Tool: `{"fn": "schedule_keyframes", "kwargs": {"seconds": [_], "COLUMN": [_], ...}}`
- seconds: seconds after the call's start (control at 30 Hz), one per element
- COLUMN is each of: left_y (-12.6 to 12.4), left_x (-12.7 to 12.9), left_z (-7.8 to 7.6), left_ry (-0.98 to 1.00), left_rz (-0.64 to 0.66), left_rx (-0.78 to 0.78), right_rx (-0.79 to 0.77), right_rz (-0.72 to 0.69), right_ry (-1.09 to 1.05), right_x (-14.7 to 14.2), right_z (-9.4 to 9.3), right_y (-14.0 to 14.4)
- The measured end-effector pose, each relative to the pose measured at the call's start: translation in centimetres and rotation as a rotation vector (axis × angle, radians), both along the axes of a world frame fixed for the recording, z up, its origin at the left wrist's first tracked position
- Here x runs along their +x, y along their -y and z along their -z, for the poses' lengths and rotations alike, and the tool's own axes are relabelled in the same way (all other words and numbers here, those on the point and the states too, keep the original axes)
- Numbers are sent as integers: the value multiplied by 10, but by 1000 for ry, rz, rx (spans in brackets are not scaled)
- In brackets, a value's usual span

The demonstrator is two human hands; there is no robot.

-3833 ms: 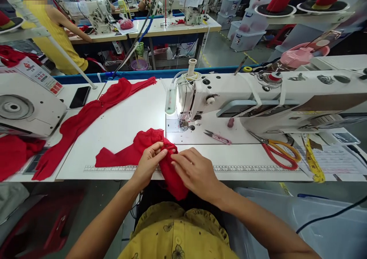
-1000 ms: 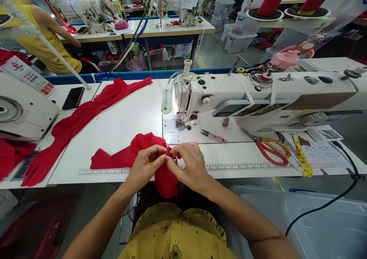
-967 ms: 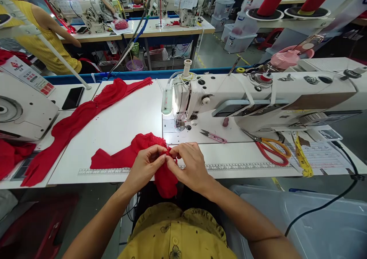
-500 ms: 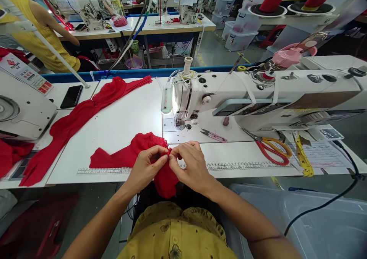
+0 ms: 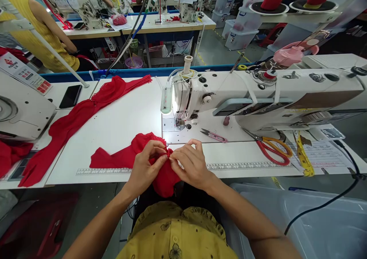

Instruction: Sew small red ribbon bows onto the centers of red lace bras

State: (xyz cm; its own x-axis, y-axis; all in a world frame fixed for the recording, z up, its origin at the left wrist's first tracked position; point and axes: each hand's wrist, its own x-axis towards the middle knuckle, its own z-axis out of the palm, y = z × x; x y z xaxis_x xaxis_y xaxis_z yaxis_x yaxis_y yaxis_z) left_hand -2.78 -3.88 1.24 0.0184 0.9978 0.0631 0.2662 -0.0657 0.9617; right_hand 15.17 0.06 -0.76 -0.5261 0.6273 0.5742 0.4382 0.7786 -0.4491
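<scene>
At the front edge of the white table (image 5: 129, 114), the left hand (image 5: 145, 169) and right hand (image 5: 192, 165) were nearly closed, thumbs and bent fingers pinching one red cloth (image 5: 130, 154). Part of it lay on the white table; the rest hung over the edge. White surface stretched between it and the longer red piece (image 5: 70, 122); pink snips (image 5: 214, 135) lay to the right.

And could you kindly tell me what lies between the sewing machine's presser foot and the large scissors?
In the head view, the pink thread snips lie between the presser foot and the large scissors, with a small maroon lump behind them.
</scene>
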Motion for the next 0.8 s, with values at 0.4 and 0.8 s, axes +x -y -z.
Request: {"fn": "schedule_keyframes", "kwargs": {"seconds": [0.4, 0.8], "left_y": [-21, -32], "left_x": [-18, -47], "left_z": [-12, -45], "left_ry": [-363, -132], "left_rz": [16, 188], "left_rx": [302, -52], "right_rx": [-463, -868], "right_rz": [62, -125], "right_ry": [-211, -303], "right_x": [-12, -19], "right_z": [-4, -26], "right_y": [10, -14]}}
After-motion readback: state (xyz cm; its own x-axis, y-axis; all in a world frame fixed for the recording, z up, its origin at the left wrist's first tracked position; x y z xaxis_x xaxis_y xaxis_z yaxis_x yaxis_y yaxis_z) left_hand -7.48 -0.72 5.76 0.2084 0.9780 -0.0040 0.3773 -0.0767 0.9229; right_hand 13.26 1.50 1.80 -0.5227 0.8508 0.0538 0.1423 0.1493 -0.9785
